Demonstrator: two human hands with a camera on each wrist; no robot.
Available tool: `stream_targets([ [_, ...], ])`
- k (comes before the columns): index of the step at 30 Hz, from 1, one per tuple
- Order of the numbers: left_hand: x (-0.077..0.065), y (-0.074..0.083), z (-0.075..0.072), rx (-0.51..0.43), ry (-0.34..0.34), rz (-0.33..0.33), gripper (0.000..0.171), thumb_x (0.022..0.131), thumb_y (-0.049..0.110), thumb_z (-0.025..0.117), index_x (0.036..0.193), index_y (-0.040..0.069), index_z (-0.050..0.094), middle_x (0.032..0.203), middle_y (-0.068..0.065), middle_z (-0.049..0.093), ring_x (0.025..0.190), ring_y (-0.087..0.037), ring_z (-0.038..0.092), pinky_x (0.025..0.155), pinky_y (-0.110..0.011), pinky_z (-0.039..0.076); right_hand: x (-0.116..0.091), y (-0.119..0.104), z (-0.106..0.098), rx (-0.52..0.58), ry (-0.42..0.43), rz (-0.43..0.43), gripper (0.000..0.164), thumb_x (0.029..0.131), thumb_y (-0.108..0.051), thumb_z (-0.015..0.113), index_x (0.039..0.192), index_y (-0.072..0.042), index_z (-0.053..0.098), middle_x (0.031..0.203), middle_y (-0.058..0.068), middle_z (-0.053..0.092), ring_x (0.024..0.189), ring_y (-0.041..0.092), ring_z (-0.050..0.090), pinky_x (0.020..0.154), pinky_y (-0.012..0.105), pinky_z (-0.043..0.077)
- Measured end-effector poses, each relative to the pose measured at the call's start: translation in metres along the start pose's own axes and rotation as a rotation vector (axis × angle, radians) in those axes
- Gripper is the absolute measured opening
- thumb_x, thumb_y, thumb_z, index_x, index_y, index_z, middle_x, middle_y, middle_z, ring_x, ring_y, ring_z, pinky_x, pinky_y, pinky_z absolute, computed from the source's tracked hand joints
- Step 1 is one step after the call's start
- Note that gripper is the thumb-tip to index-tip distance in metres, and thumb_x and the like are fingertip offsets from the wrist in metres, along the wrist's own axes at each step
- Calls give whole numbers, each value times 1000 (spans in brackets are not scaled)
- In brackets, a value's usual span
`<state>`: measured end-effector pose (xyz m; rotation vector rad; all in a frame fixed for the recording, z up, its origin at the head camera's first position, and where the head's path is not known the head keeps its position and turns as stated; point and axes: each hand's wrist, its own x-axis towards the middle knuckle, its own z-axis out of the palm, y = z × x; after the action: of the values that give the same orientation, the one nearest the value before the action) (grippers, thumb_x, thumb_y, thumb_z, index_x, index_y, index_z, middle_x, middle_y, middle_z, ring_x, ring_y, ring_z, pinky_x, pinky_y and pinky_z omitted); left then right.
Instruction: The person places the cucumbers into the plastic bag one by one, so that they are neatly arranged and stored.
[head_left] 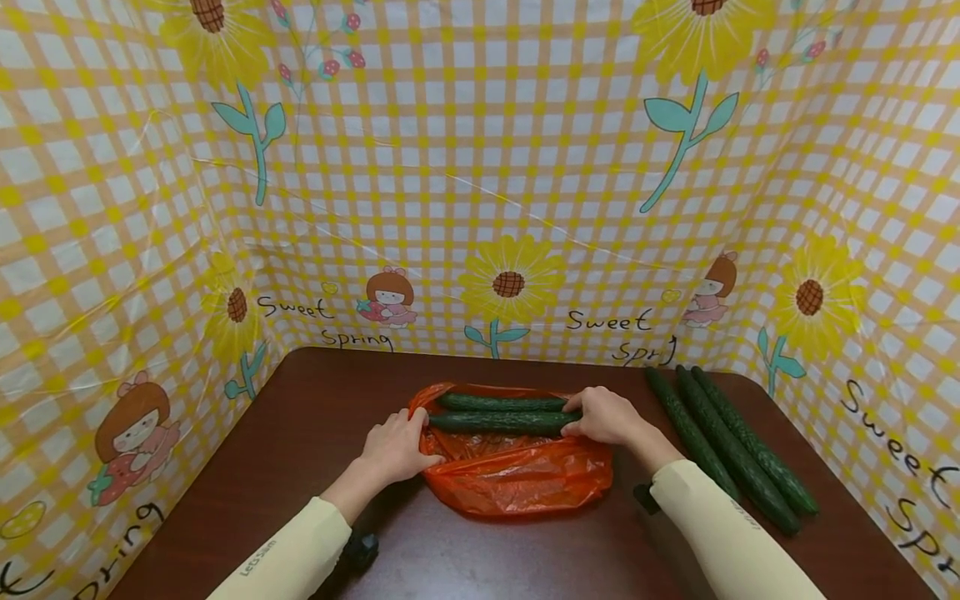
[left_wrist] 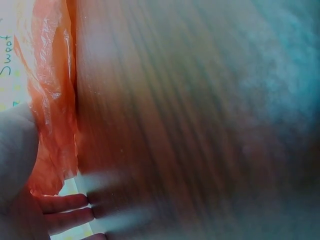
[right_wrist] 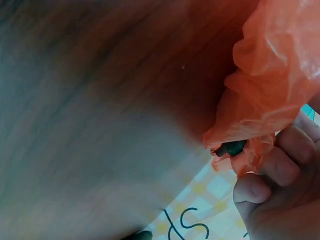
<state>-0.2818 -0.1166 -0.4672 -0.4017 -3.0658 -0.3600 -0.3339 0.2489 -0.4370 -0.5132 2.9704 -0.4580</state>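
Two long dark-green cucumbers lie side by side in the mouth of a thin red plastic bag (head_left: 517,483), the front cucumber (head_left: 498,423) nearer me than the back cucumber (head_left: 502,403). My left hand (head_left: 393,446) grips the bag's left edge beside the cucumber ends, its thumb on the near rim. At the other end, my right hand (head_left: 606,417) holds the front cucumber between thumb and fingers. Curled fingers (right_wrist: 280,165) touch crumpled bag film in the right wrist view, where a green cucumber tip (right_wrist: 234,148) shows through a gap.
Several loose cucumbers (head_left: 738,450) lie together on the right of the dark brown table (head_left: 330,392), close to my right forearm. A checked, flower-printed sheet (head_left: 420,208) hangs around the back and both sides.
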Motion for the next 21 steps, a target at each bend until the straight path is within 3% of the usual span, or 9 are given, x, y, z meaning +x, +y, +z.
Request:
stream_targets([
  [8,1,-1,-2,17,-17,-6,62,80,59,78,117,15,55,106,-9,59,96,-30,59,82,-50,52,5,0,2,15,37,10,37,85,-35,81,113,-11,77,117,9,74,98,25,70,84,49,56],
  [14,1,1,-1,25,-34,-3,67,81,59,76,126,13,57,120,-14,60,109,-35,60,90,-54,51,2,4,6,32,25,43,38,84,-35,82,113,-10,77,116,10,74,98,26,70,83,49,56],
  [21,1,3,2,39,-28,-4,57,82,59,76,113,16,57,107,-9,58,98,-30,59,81,-49,51,-2,5,3,5,14,76,49,80,-38,85,119,-11,75,116,11,73,100,28,70,80,50,56],
])
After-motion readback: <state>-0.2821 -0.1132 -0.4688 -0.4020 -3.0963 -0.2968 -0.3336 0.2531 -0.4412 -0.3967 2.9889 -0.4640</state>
